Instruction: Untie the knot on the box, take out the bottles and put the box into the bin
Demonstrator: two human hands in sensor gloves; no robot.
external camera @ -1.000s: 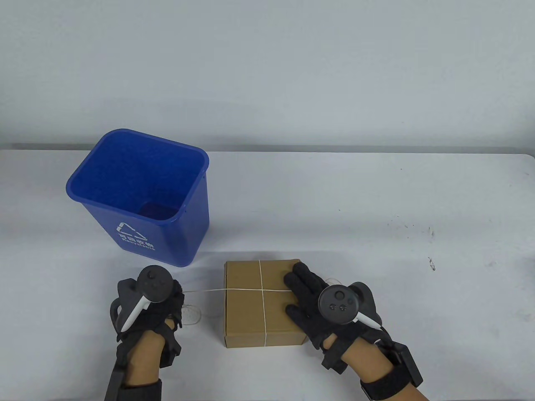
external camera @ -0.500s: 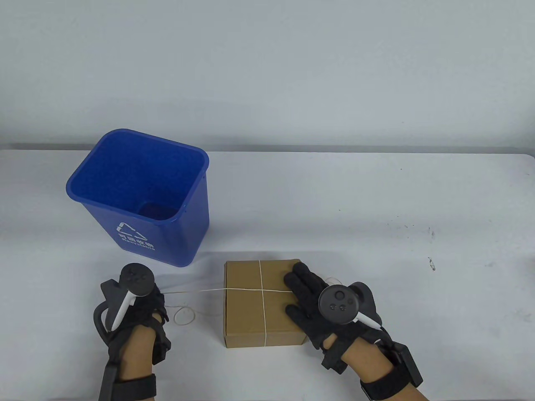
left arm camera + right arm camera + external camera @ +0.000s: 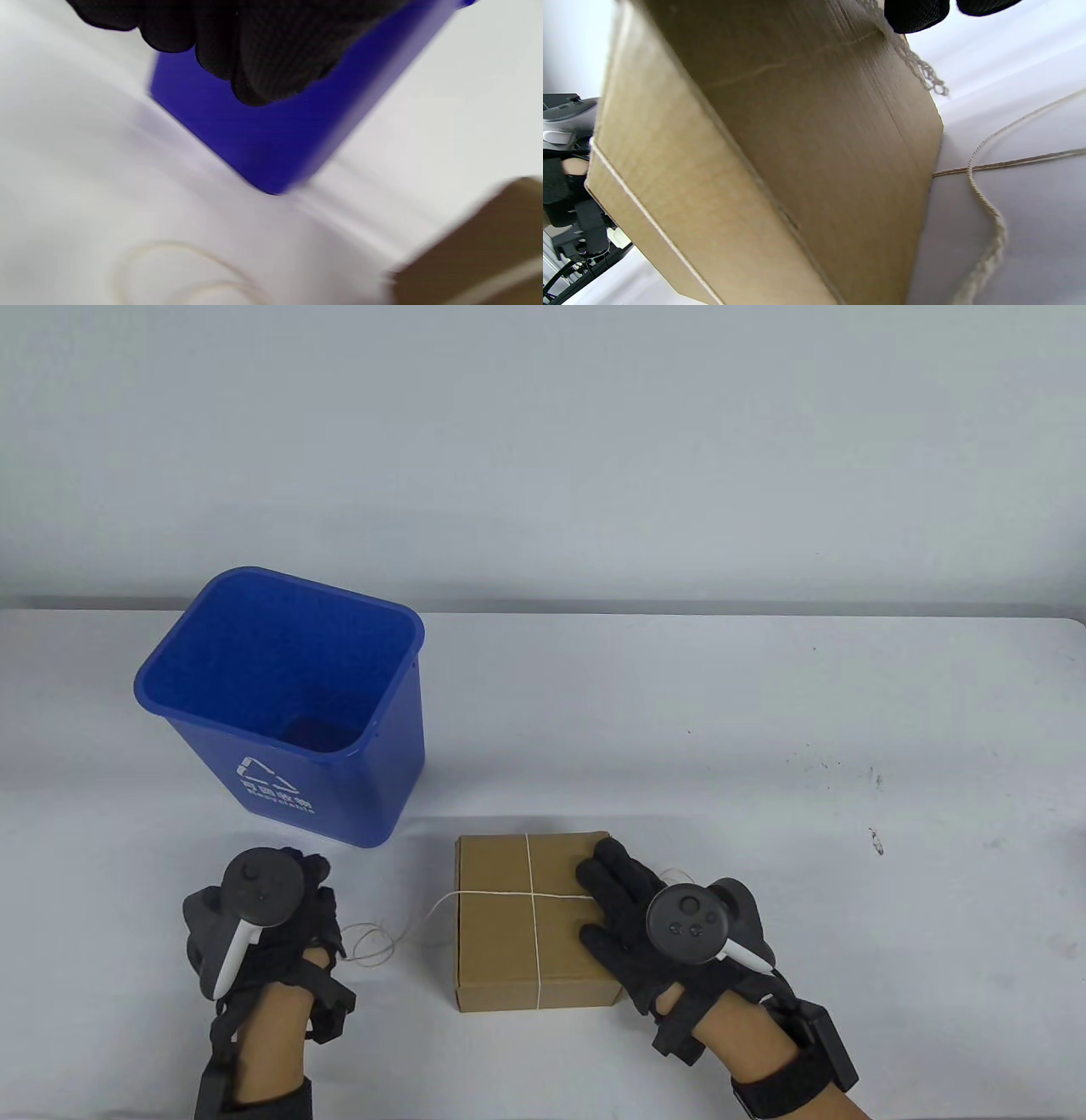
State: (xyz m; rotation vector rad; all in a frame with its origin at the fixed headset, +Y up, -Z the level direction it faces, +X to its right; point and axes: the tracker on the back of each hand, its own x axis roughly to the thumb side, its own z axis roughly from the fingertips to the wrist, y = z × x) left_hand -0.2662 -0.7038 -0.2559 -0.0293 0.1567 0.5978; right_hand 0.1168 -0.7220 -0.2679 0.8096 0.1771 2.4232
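Observation:
A brown cardboard box (image 3: 509,933) lies shut near the table's front edge, with thin white string (image 3: 530,894) crossed over its lid. My right hand (image 3: 607,901) lies flat on the lid's right side, fingers straight. My left hand (image 3: 310,891) hovers left of the box with loosely curled fingers (image 3: 263,63); I see no string between them. Slack string loops (image 3: 373,943) lie on the table between that hand and the box. The right wrist view shows the box's side (image 3: 780,148) and loose string (image 3: 984,199) beside it. No bottles are visible.
A blue recycling bin (image 3: 356,797) stands open behind my left hand, close to the box's far left corner; it fills the left wrist view as the bin wall (image 3: 275,140). Small dark specks (image 3: 836,772) mark the white table at right.
The string, stretched tight from the box to my left hand, has gone slack and dropped in loops. My left hand drifted left and its fingers loosened. The right hand and box stayed still.

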